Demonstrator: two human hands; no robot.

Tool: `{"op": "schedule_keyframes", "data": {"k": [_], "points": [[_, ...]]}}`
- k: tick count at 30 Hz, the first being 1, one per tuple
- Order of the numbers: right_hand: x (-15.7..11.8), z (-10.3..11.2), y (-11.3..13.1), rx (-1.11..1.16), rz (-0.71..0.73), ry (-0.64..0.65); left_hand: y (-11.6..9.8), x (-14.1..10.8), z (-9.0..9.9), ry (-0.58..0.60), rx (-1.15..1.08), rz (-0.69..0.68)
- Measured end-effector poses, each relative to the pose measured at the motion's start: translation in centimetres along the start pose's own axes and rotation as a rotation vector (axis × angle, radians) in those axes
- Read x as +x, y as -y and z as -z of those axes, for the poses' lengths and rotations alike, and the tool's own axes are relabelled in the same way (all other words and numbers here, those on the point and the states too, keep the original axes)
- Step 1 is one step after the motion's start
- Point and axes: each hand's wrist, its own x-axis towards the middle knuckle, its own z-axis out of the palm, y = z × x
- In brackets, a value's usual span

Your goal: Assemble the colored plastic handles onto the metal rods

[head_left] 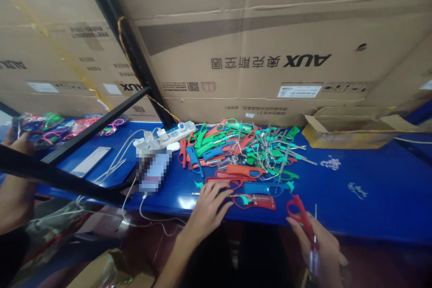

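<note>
My left hand [211, 207] is at the table's front edge, its fingers closed around the front part of a red stick lighter [261, 201]. The lighter's thin metal tip shows left of my fingers, and its clear red handle points right. My right hand [324, 247] is closed on a red lighter casing [301, 218] with a finger loop, held above the edge. In the same palm is a clear purplish handle [314, 261], perhaps a screwdriver's. A blue lighter casing [265, 188] and an orange one [245, 171] lie just beyond my left hand.
Behind them is a pile of green lighter parts [270, 148] with wires. A power strip [178, 132], a charging phone [155, 171] and a black metal frame [128, 49] stand left. A co-worker's hand [20, 148] is far left. An open carton [351, 137] sits back right.
</note>
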Motion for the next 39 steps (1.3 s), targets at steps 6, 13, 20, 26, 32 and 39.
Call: {"op": "schedule_keyframes", "data": {"k": [6,13,20,26,32,39], "points": [[0.7,-0.4,0.5,0.073,0.137,0.210,-0.1,0.3,0.0,-0.107,-0.049,0.008],[3.5,-3.0,1.1,0.003,0.269,0.375,0.4,0.2,-0.4,-0.122,-0.054,0.029],[6.4,-6.0,0.9,0.038,0.411,0.533,0.6,0.1,-0.6,-0.122,-0.085,0.055],[6.1,-6.7,0.4,0.080,0.394,0.566,0.5,0.3,-0.6,-0.078,-0.069,0.090],[6.4,-6.5,0.9,0.091,0.356,0.618,0.5,0.4,-0.5,-0.013,-0.032,0.104],[6.0,-6.4,0.9,0.074,0.342,0.649,0.3,0.7,-0.4,-0.019,0.039,0.091]]}}
